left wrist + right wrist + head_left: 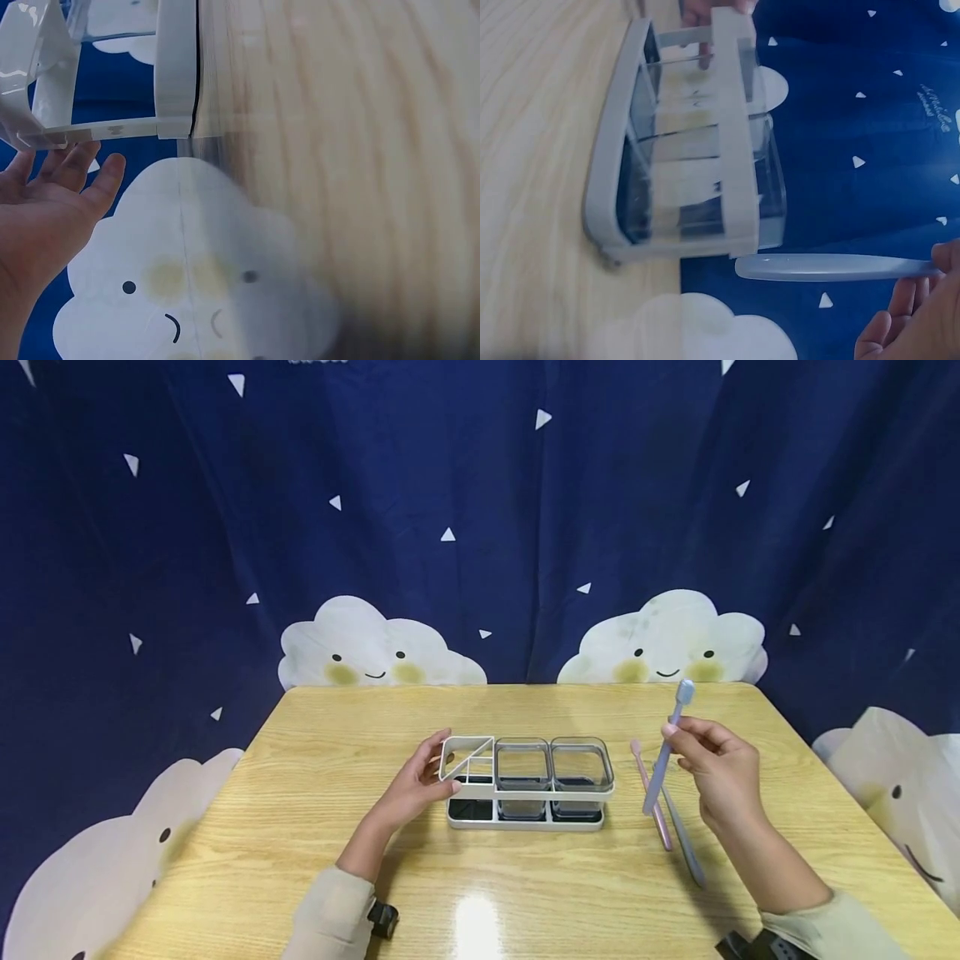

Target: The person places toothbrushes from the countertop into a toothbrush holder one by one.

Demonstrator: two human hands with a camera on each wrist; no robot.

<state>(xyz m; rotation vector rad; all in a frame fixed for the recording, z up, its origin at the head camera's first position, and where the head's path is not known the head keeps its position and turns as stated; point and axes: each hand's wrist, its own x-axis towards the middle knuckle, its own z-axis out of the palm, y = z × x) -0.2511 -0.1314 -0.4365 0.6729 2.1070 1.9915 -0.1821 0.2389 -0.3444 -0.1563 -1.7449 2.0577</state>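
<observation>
A white toothbrush holder (532,795) stands upright on the table, with two clear square cups (522,767) in its middle and right places. Its left place has a white divided insert (480,766). My left hand (412,787) holds the holder's left end, thumb at the front and fingers toward the back; in the left wrist view its fingertips touch the white rim (112,129). To the right of the holder, my right hand (726,770) pinches a lavender-blue toothbrush (661,768) near its head. The brush is raised and tilted, bristle end up; its handle end (780,268) points toward the holder.
A pink toothbrush (664,833) and a grey one (687,850) lie crossed on the wooden table (555,893) below my right hand. Behind the table hangs a dark blue curtain (420,468) with white triangles and smiling clouds.
</observation>
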